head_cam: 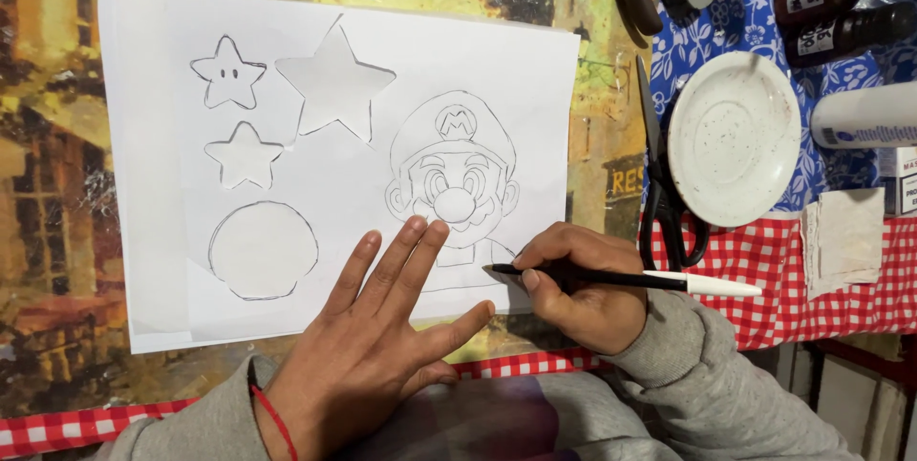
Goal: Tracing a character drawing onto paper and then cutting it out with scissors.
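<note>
The head view shows a white paper sheet (325, 165) flat on a painted tablecloth (57, 232). Its three stars and dome shape look finished; the capped, moustached face (454, 179) seems complete down to the chin, the shoulders barely begun. The right hand (578, 284) pinches a black pen (621, 278) there. The left hand (377, 327), fingers spread, presses the sheet's lower edge.
</note>
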